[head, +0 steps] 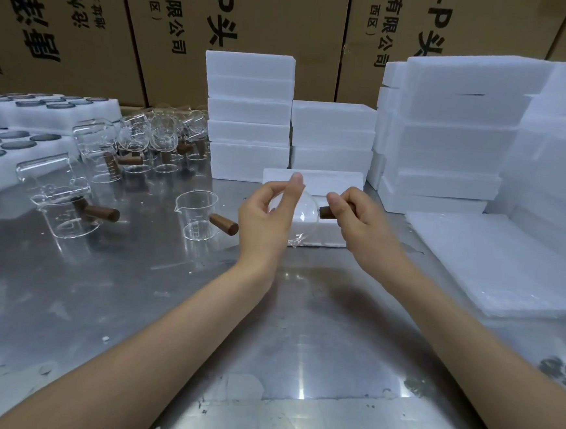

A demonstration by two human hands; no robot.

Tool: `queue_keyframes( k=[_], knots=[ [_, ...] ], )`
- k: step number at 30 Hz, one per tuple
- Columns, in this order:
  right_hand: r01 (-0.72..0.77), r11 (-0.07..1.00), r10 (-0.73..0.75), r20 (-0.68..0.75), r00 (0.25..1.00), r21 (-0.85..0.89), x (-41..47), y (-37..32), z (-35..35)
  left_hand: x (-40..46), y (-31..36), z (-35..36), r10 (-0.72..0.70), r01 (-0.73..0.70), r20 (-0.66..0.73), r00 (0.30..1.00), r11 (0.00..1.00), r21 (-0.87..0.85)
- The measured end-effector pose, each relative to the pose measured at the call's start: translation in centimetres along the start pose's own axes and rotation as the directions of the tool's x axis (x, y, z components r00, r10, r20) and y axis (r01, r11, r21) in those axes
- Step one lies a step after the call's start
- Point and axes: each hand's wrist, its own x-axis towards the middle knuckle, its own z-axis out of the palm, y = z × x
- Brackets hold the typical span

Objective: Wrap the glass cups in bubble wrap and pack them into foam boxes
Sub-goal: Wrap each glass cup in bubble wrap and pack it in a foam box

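I hold a clear glass cup [303, 212] with a brown wooden handle between both hands, above an open white foam box [324, 234] on the steel table. My right hand [359, 220] pinches the wooden handle. My left hand [268, 216] cups the glass body, thumb raised. Another glass cup [197, 212] with a wooden handle stands upright just left of my left hand. Several more glass cups [137, 148] crowd the table's left rear. A stack of flat white wrap sheets [508, 266] lies at the right.
Stacks of closed white foam boxes [248, 117] stand behind and to the right [450, 136]. Foam trays with round dark lids [16, 139] sit at far left. Cardboard cartons [273, 20] form the back wall. The steel table [265, 331] reaches toward me.
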Motion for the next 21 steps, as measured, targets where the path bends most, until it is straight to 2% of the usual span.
queue_keyframes(
  k=[4, 8, 11, 14, 21],
  knots=[
    [-0.081, 0.993, 0.082, -0.003, 0.997, 0.088, 0.1, -0.2, -0.7, 0.1, 0.2, -0.4, -0.031, 0.035, 0.088, 0.996, 0.998, -0.042],
    [-0.183, 0.966, 0.181, 0.026, 0.983, 0.184, 0.1, -0.5, -1.7, 0.1, 0.5, -0.8, 0.006, 0.003, 0.201, 0.979, 0.999, -0.047],
    [-0.246, 0.916, 0.234, 0.076, 0.969, 0.318, 0.2, -0.7, -2.3, 0.1, 0.7, -1.1, 0.097, -0.107, 0.312, 0.945, 0.994, 0.014],
    [-0.279, 0.866, 0.260, 0.103, 0.960, 0.415, 0.3, -0.8, -2.6, 0.0, 0.9, -1.3, 0.176, -0.223, 0.363, 0.915, 0.971, 0.092],
    [-0.285, 0.869, 0.265, 0.104, 0.958, 0.404, 0.0, -1.0, -2.5, -0.6, 0.8, -1.3, 0.249, -0.358, 0.392, 0.886, 0.904, 0.233]
  ],
)
